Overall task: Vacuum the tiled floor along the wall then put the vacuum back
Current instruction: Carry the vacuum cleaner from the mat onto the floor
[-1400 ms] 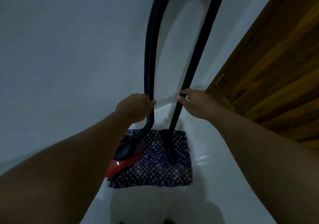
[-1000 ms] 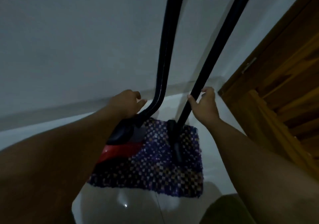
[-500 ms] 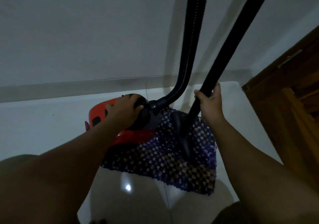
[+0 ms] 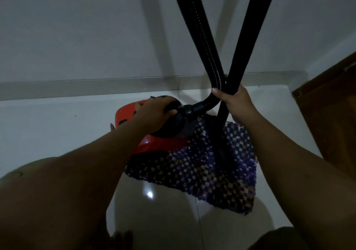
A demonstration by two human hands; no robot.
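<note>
While gripping low near the red-and-black canister vacuum [image 4: 154, 134], both hands busy. Left hand [image 4: 154, 113] on top of vacuum's black rounded front, fingers [image 4: 170, 112] curled over the black handle part, grasping it. Right hand [image 4: 236, 103] just right of vacuum, wrapped around smooth black rigid wand tube [image 4: 248, 38], thumb reaching the ribbed black flexible hose [image 4: 200, 32] where the two cross; fingers clenched on tube, whether hose also held cannot tell. Hose bending from black connector at vacuum front, rising up past frame top; wand leaning up-right from vacuum, its lower end down on purple-and-white checkered woven mat [image 4: 202, 169]. Vacuum sitting partly on mat's left edge, partly on glossy white tiled floor [image 4: 57, 126], close to grey skirting strip [image 4: 77, 86] at foot of white wall [image 4: 77, 28] behind vacuum. Brown wooden door [image 4: 331, 119] well right of vacuum. Dim lighting, small light glint on floor tile below mat.
</note>
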